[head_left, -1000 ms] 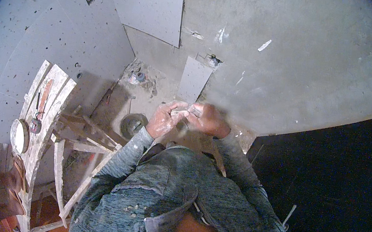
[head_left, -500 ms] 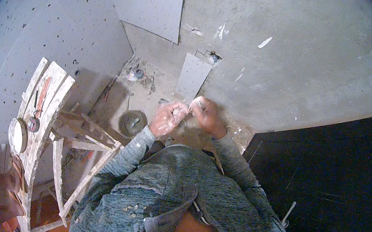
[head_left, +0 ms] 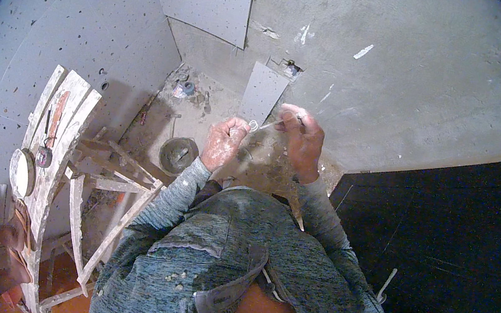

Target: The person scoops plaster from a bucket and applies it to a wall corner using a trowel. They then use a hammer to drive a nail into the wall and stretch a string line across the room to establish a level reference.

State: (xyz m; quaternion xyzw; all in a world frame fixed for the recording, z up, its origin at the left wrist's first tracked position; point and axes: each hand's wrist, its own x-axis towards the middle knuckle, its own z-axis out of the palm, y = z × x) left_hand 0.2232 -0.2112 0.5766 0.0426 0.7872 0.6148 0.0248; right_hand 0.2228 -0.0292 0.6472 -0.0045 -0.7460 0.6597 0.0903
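Note:
My left hand (head_left: 224, 143) is closed on a thin white cord, with a small loop (head_left: 254, 125) of it sticking out beside the fingertips. My right hand (head_left: 302, 141), higher and to the right, pinches the same cord, which stretches between the two hands. Both hands are dusted white. Just beyond them a narrow speckled light tile (head_left: 262, 88) stands against the bare grey wall (head_left: 400, 75). Below and left of my left hand, a round dark basin (head_left: 165, 156) with something in it sits on the dirty floor.
At left stands a battered wooden trestle (head_left: 79, 109) carrying a tape measure (head_left: 43, 156), an orange strip (head_left: 62, 103) and a round pale object (head_left: 21, 174), beside a speckled tiled wall (head_left: 60, 17). A black panel (head_left: 430, 237) fills the right. Small debris (head_left: 186, 91) lies in the far corner.
My hands have drawn apart and moved up, the right one up and to the right, so that the cord and its loop now show between them.

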